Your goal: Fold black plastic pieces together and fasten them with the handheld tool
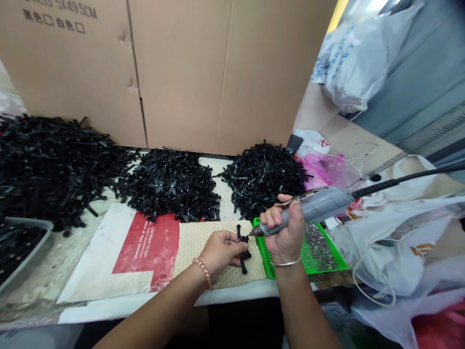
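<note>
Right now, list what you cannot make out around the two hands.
Head view only:
- Tool tip: too small, tight against the black strip; the bit type is unclear.
- Black strip: the left hand covers part of it.
- Green tray: the right hand hides its near side; the metal bits are too small to identify.
- Tool cable: cut off by the right edge.

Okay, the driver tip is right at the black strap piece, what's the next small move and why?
Probably press the power driver straight down into the black strap piece. The right hand has its tip at the piece, and the left hand pins the piece on the beige mat, so it looks lined up.
</note>
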Demonstrator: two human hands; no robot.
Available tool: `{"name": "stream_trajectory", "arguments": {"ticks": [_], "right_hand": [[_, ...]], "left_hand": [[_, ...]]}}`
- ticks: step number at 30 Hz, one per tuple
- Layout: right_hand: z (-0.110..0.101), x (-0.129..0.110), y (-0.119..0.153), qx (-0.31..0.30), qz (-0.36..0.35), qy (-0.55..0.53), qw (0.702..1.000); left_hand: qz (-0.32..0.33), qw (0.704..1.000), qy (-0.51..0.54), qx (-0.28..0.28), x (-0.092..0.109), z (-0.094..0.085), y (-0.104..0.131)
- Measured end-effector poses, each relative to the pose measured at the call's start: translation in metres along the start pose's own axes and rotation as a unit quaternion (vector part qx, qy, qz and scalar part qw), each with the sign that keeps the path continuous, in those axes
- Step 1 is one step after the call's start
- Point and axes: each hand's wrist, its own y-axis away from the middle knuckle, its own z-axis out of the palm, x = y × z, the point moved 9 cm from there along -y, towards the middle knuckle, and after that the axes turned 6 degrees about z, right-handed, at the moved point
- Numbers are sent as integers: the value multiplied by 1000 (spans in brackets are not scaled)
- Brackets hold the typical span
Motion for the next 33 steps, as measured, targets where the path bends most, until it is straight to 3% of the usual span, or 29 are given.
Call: {"name": "stream_trajectory", "arguments": {"ticks": [33], "right_hand": [[5, 6, 3, -37, -24, 23, 999]], "left_hand": [[-11, 1000, -15, 6, 3, 2, 3]]}}
